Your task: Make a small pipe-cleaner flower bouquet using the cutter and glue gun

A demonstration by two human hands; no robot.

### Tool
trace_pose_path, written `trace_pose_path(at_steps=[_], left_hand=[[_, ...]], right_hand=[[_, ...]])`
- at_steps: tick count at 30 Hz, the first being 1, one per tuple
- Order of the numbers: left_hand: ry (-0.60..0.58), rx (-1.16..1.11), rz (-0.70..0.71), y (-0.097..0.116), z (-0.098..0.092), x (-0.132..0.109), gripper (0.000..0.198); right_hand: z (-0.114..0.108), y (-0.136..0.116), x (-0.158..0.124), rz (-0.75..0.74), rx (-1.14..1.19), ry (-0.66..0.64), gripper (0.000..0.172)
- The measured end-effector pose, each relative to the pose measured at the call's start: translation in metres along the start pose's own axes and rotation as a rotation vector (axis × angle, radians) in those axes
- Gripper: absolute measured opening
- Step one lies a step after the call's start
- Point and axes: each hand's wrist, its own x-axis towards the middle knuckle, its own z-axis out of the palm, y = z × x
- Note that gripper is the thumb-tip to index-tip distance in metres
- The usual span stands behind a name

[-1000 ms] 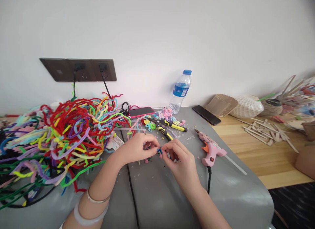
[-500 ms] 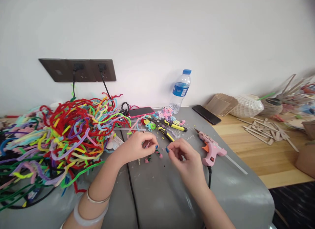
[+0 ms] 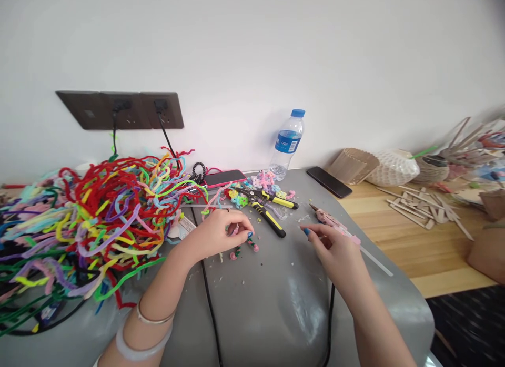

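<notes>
My left hand [image 3: 226, 233] is closed in a pinch around a small pink-and-green pipe cleaner piece [image 3: 252, 244]. Two twisted ends with pink tips show below the fingers; the rest is hidden by the hand. Farther right, my right hand [image 3: 337, 248] has thumb and forefinger pressed together, and anything between them is too small to make out. It covers most of a pink glue gun [image 3: 325, 217], whose nozzle points to the upper left. Yellow-and-black pliers [image 3: 270, 220] lie behind and between the hands, beside small colourful pipe cleaner flowers [image 3: 264, 182].
A big tangle of pipe cleaners [image 3: 114, 209] covers the left side. Toward the wall are a pink-edged phone [image 3: 224, 178], a water bottle [image 3: 288, 146] and a black phone [image 3: 329, 182]. Wooden sticks [image 3: 426, 206] lie on the right. A black cable [image 3: 211, 304] crosses the grey surface.
My right hand has moved right, away from my left hand, and is now over the glue gun. My left hand stays nearly where it was, still pinching.
</notes>
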Motion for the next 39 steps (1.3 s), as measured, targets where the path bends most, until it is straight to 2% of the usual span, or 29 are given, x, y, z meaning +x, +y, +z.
trace_pose_path(at_steps=[7, 10, 13, 16, 19, 21, 22, 25, 27, 29, 32, 36, 38, 39], left_hand=[[-0.010, 0.022, 0.008, -0.002, 0.001, 0.000, 0.015], [-0.007, 0.023, 0.010, -0.002, 0.001, 0.000, 0.015], [-0.008, 0.016, 0.004, -0.001, 0.001, 0.000, 0.014], [-0.010, 0.012, 0.000, 0.000, 0.001, 0.000, 0.014], [-0.008, 0.011, 0.006, 0.001, 0.001, 0.000, 0.013], [-0.007, 0.015, 0.010, 0.001, 0.001, 0.001, 0.013], [-0.009, 0.018, 0.011, 0.000, 0.001, 0.001, 0.013], [-0.014, 0.022, 0.011, 0.000, 0.001, 0.000, 0.014], [-0.014, 0.017, 0.009, -0.001, 0.001, 0.000, 0.013], [-0.011, 0.015, 0.009, -0.001, 0.001, 0.000, 0.013], [-0.007, 0.025, 0.016, -0.002, 0.002, 0.001, 0.013], [-0.013, 0.036, 0.016, -0.003, 0.002, 0.001, 0.014], [-0.012, 0.040, 0.019, -0.003, 0.002, 0.000, 0.014], [-0.011, 0.043, 0.024, -0.003, 0.002, 0.000, 0.014]], right_hand=[[-0.001, -0.002, -0.002, -0.108, 0.156, -0.063, 0.025], [-0.001, -0.003, -0.004, -0.057, 0.180, -0.029, 0.021], [-0.001, -0.004, -0.005, -0.035, 0.183, 0.001, 0.025], [0.000, -0.004, -0.003, -0.121, 0.198, -0.032, 0.016], [0.002, -0.004, -0.003, -0.156, 0.197, -0.026, 0.025], [0.003, -0.005, -0.005, -0.152, 0.212, 0.009, 0.012], [0.002, -0.006, -0.006, -0.159, 0.239, 0.024, 0.011], [0.002, -0.011, -0.009, -0.213, 0.357, 0.028, 0.029], [0.003, -0.014, -0.011, -0.231, 0.426, 0.012, 0.033], [0.006, -0.016, -0.013, -0.215, 0.488, -0.011, 0.026], [0.014, -0.017, -0.015, -0.190, 0.561, -0.074, 0.006], [0.022, -0.018, -0.017, -0.220, 0.582, -0.197, 0.033], [0.023, -0.020, -0.017, -0.255, 0.531, -0.228, 0.038], [0.023, -0.021, -0.017, -0.272, 0.489, -0.232, 0.035]])
